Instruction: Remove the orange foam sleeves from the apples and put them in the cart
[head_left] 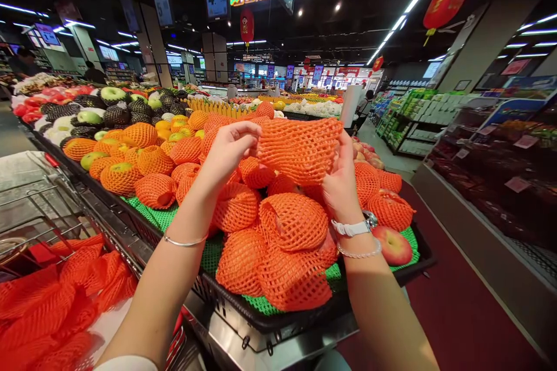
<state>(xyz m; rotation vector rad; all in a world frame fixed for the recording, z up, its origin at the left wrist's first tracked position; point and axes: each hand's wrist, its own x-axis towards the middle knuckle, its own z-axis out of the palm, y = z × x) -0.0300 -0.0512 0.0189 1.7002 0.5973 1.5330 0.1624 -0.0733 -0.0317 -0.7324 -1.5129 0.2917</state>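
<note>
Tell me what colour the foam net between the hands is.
The foam net is orange, open mesh; clearest in head view.

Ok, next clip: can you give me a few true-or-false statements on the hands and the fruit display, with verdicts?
1. The left hand and the right hand both grip one orange foam mesh sleeve. True.
2. The right wrist is bare. False: it wears a white wristwatch.
3. Every fruit in the black plastic crate is wrapped in mesh. False: a bare red apple lies near its right corner.
4. A heap of loose orange mesh sleeves lies at the lower left, outside the crate. True.
</note>
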